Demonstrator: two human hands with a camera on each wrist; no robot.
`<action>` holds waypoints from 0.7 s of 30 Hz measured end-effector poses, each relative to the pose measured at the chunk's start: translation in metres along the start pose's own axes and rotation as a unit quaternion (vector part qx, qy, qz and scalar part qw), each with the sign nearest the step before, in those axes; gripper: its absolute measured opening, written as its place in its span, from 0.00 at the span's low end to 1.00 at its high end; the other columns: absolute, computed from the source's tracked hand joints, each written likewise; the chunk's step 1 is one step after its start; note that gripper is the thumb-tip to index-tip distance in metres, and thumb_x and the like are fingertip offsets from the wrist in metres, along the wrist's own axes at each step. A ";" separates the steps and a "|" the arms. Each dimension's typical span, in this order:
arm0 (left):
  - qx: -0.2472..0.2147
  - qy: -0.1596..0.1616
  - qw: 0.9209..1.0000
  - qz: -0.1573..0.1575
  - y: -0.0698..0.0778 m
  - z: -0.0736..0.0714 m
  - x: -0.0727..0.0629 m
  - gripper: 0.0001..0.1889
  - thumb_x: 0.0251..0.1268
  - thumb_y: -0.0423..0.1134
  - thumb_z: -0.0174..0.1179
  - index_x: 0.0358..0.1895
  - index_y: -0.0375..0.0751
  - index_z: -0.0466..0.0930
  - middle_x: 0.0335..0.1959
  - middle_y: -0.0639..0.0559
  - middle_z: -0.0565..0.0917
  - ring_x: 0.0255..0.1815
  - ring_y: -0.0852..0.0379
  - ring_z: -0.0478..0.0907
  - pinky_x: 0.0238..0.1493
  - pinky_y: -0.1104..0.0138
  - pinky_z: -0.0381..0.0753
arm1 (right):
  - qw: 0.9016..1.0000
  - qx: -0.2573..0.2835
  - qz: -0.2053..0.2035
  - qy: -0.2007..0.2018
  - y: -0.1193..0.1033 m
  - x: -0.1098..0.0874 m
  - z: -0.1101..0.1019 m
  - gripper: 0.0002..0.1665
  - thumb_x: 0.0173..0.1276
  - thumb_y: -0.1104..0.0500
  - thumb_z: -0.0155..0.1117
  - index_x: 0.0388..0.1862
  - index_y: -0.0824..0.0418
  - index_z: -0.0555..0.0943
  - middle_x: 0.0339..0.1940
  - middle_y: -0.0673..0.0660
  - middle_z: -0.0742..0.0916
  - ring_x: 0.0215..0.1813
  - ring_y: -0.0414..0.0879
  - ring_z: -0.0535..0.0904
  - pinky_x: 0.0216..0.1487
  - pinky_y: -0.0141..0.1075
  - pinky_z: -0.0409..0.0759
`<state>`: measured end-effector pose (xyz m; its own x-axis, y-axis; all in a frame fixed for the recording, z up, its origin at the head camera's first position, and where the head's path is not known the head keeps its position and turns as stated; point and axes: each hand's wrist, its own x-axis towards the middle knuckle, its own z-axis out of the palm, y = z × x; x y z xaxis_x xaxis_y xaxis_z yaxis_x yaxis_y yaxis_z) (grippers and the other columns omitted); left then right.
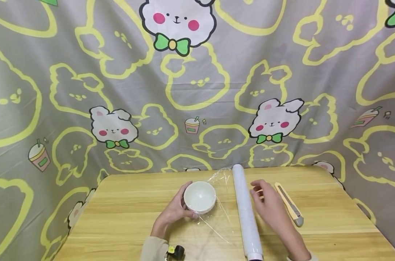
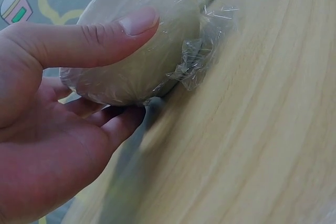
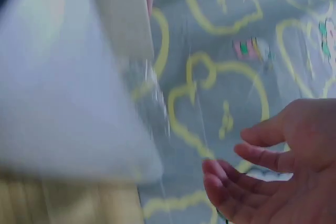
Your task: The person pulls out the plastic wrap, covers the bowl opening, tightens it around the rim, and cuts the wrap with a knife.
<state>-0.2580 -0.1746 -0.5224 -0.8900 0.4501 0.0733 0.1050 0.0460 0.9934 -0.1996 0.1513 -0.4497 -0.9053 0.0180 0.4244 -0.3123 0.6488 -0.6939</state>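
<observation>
A small white bowl (image 1: 200, 197) is gripped by my left hand (image 1: 175, 209). In the left wrist view the thumb lies along the bowl's film-covered side and the fingers curl under it. Crumpled cling film (image 2: 195, 61) bunches at the bowl's edge nearest the table. A clear sheet of film stretches from the bowl towards a long cling film roll (image 1: 246, 214) on its right. My right hand (image 1: 270, 204) hovers just right of the roll, fingers loosely bent and holding nothing. The right wrist view shows those fingers (image 3: 252, 156) apart from the blurred roll (image 3: 68, 93).
A yellow box cutter (image 1: 289, 204) lies on the wooden table (image 1: 125, 214) to the right of my right hand. A small black object with a yellow label (image 1: 176, 251) is by my left sleeve. A patterned grey curtain (image 1: 217, 145) hangs behind the table.
</observation>
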 end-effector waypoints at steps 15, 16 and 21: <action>-0.009 -0.009 1.000 0.010 0.001 -0.001 0.000 0.62 0.37 0.13 0.73 0.80 0.34 0.47 0.75 0.30 0.60 0.73 0.32 0.62 0.73 0.59 0.67 | 0.990 -0.009 -0.003 -0.140 -0.045 -0.039 0.067 0.19 0.66 0.57 0.75 0.52 0.60 0.79 0.48 0.56 0.79 0.42 0.46 0.79 0.41 0.41 0.82; -0.010 -0.008 1.000 0.007 0.001 -0.001 0.000 0.62 0.37 0.13 0.73 0.80 0.35 0.48 0.75 0.31 0.60 0.74 0.32 0.62 0.73 0.59 0.67 | 0.989 -0.022 0.007 -0.145 -0.045 -0.042 0.069 0.25 0.65 0.55 0.76 0.56 0.61 0.78 0.51 0.59 0.78 0.45 0.49 0.79 0.42 0.43 0.83; -0.015 -0.008 1.000 0.007 0.000 -0.001 0.001 0.63 0.36 0.13 0.73 0.80 0.33 0.47 0.76 0.30 0.59 0.74 0.32 0.61 0.73 0.58 0.67 | 0.984 -0.034 0.033 -0.172 -0.044 -0.049 0.076 0.41 0.63 0.52 0.78 0.69 0.65 0.70 0.54 0.66 0.78 0.42 0.54 0.81 0.43 0.53 0.83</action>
<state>-0.2591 -0.1748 -0.5219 -0.8815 0.4644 0.0853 0.1034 0.0134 0.9946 -0.1633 0.0639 -0.4836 -0.9703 -0.1896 0.1504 -0.2411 0.7040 -0.6681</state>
